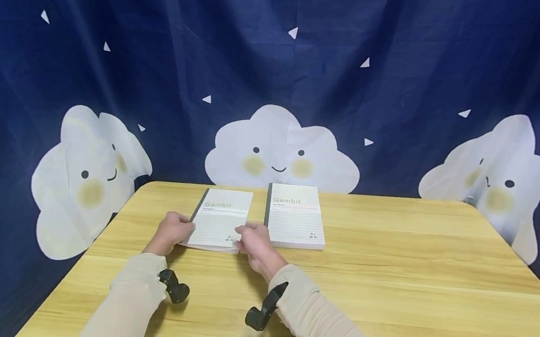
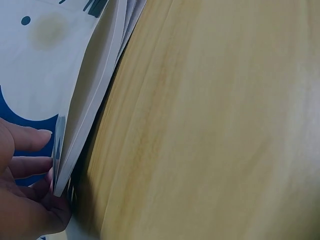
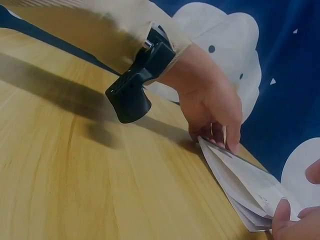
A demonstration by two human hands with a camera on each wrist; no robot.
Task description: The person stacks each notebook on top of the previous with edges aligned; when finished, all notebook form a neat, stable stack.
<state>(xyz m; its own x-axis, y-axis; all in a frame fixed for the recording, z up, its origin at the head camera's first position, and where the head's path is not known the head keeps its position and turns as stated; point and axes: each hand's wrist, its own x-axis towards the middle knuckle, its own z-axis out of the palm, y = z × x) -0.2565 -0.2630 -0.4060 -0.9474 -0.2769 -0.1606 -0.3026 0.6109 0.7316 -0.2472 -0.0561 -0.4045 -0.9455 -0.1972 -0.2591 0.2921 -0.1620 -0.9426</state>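
A white notebook point(image 1: 218, 218) with a dark spine and the word Gambit on its cover is on the left part of the table, its near edge slightly raised with the pages fanned apart. My left hand point(image 1: 174, 231) grips it by the spine-side near corner; in the left wrist view the fingers point(image 2: 32, 140) hold the cover and pages. At the opposite near corner, my right hand point(image 1: 257, 243) pinches the notebook, thumb on top. The right wrist view shows loose pages point(image 3: 240, 192) between both hands. Just right stands a matching, thicker-looking notebook point(image 1: 296, 219), lying flat.
The light wooden table point(image 1: 412, 285) extends widely to the right and toward me. Behind its far edge hangs a dark blue curtain point(image 1: 245, 38) with white clouds and triangles. Black cameras sit on the left wrist point(image 1: 174, 286) and right wrist point(image 1: 264, 308).
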